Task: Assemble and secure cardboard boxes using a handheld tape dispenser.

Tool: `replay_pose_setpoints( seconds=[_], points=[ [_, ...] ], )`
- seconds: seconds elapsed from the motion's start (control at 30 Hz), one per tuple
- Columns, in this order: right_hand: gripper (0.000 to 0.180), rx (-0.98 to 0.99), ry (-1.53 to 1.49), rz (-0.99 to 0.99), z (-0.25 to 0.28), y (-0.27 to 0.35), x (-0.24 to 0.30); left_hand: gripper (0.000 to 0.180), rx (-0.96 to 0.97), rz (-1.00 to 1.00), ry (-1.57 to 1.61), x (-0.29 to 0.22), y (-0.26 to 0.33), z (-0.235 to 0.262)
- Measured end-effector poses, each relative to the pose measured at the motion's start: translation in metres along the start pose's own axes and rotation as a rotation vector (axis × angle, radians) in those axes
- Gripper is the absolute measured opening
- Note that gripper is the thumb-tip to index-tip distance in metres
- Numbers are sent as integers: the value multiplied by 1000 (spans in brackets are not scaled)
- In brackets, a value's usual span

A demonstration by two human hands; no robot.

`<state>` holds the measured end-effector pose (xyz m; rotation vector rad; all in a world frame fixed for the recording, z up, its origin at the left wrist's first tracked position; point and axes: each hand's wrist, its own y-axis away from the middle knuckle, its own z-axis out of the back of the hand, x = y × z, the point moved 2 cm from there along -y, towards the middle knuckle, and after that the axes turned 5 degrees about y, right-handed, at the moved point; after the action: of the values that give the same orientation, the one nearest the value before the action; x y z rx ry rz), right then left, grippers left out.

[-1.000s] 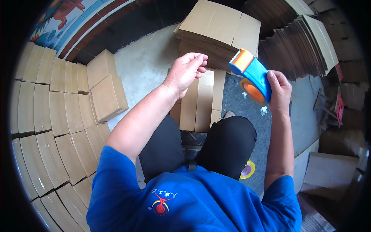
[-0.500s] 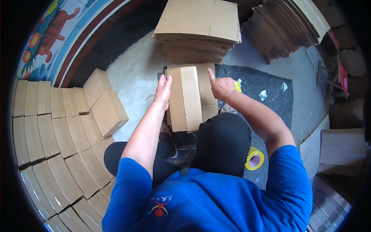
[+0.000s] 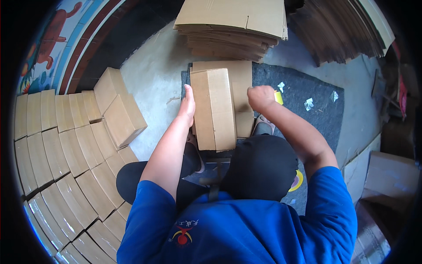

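Note:
A brown carton [image 3: 212, 110], its top flaps folded shut with a seam along the top, lies in front of my knees on a flat cardboard sheet [image 3: 242, 94]. My left hand [image 3: 188, 108] rests flat against the carton's left side, fingers straight and together. To the right of the carton, over the sheet's edge, my right hand [image 3: 262, 99] is curled into a fist; whatever it may hold is hidden. Just behind that wrist a yellow roll of tape [image 3: 278, 98] shows in part. Another tape roll [image 3: 296, 181] peeks out beside my right knee.
Stacked closed cartons [image 3: 66, 152] form a wall on the left. Flattened cardboard [image 3: 231, 17] is piled ahead, with more flat sheets [image 3: 338, 33] at the far right. Foil-like scraps [image 3: 309, 104] lie on a dark mat [image 3: 323, 125].
My right hand has drawn its pointing index finger into a fist and sits slightly farther right. My left hand stays at the carton's side. The whole view has shifted a little.

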<state>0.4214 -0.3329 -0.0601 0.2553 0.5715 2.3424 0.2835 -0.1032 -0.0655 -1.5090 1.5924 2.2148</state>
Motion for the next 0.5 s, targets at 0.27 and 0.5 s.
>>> replay_pose_setpoints(
  seconds=[0.27, 0.5],
  points=[
    [29, -485, -1065, 73, 121, 115, -88, 57, 189, -313, 64, -53, 120, -56],
    [28, -478, -1096, 299, 171, 166, -47, 55, 694, -132, 610, -65, 198, -72]
  ],
)
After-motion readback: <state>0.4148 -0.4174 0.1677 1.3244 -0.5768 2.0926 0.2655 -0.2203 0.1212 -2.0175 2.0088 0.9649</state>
